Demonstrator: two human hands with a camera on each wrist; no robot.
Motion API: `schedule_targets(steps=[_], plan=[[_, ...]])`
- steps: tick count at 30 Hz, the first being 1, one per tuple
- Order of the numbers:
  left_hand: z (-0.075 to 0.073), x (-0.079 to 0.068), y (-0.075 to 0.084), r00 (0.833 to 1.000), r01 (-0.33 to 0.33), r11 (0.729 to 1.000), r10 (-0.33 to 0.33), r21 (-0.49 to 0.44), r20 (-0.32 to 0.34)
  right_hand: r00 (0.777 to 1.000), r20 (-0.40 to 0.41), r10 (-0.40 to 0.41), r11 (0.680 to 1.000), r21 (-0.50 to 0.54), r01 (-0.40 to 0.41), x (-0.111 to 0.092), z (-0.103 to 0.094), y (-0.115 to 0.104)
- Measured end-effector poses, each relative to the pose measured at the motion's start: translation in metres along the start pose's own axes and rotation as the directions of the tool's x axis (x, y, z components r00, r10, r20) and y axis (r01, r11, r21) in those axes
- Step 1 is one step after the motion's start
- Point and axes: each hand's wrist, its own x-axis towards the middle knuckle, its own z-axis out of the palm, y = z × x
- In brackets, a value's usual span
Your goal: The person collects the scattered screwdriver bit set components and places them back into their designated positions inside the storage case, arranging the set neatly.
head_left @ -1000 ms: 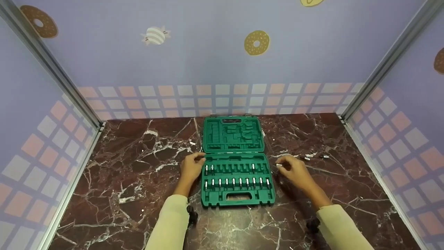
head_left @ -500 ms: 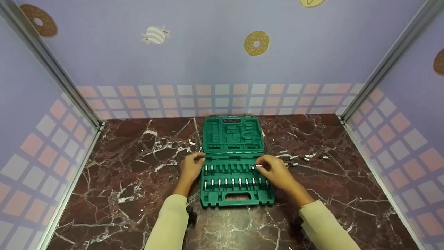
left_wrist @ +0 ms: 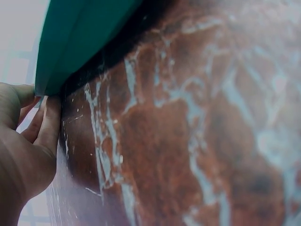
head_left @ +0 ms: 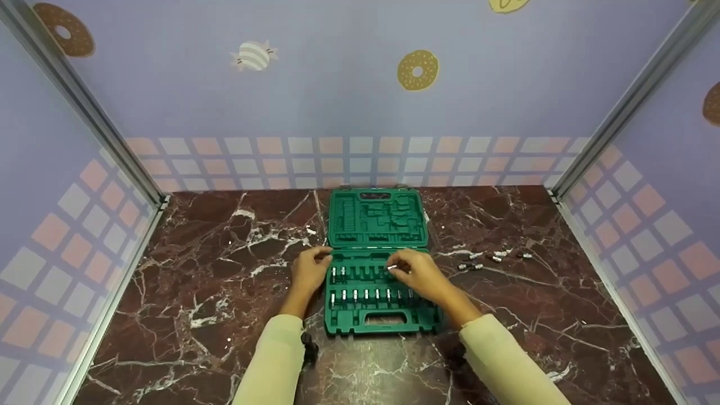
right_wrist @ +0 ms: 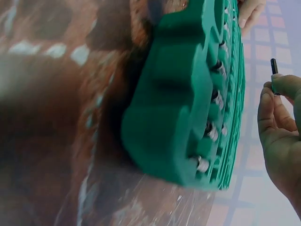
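Note:
A green plastic case [head_left: 382,323] lies unfolded on the marbled table, its lid [head_left: 377,216] toward the wall. My left hand [head_left: 309,273] holds the case's left edge near the hinge, thumb and fingertips at its rim in the left wrist view. Thumb and fingers of my right hand [head_left: 423,274] pinch a small bit socket [right_wrist: 274,66] with a dark shank, above the upper row of slots. Silver bit sockets [head_left: 366,296] stand in the lower row, and two [head_left: 338,274] fill the upper row's left end. My right hand hides the case's right part.
Several loose bit sockets [head_left: 498,257] lie on the table [head_left: 225,315] right of the case. A patterned wall [head_left: 337,101] rises behind the table, with panels at both sides.
My right hand has moved left from beside the case to over the upper row, carrying the bit socket. The left hand has stayed at the case's edge.

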Motion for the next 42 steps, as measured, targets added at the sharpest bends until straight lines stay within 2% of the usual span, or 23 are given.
schedule_targets(steps=[8, 16, 26, 35, 42], plan=[[0.0, 0.0, 0.0, 1.0, 0.005, 1.0, -0.005, 0.016, -0.011, 0.994, 0.095, 0.053, 0.998, 0.023, -0.055, 0.019, 0.011, -0.013], [0.001, 0.001, 0.0, 1.0, -0.009, 1.0, 0.009, 0.012, 0.001, 0.99, 0.14, 0.033, 0.999, 0.006, -0.034, 0.039, 0.028, -0.02], [0.0, 0.001, 0.0, 0.999, 0.024, 1.0, -0.024, 0.006, 0.025, 0.974, 0.217, 0.059, 0.998, 0.003, -0.061, 0.052, 0.044, -0.028], [0.0, 0.002, -0.001, 1.0, 0.003, 1.0, -0.003, 0.008, 0.006, 0.981, 0.192, 0.026, 0.998, -0.056, -0.016, 0.058, 0.053, -0.031], [0.001, 0.002, -0.001, 1.0, -0.002, 1.0, 0.002, 0.018, 0.002, 0.984, 0.164, 0.071, 0.993, -0.109, -0.053, 0.06, 0.058, -0.033]])
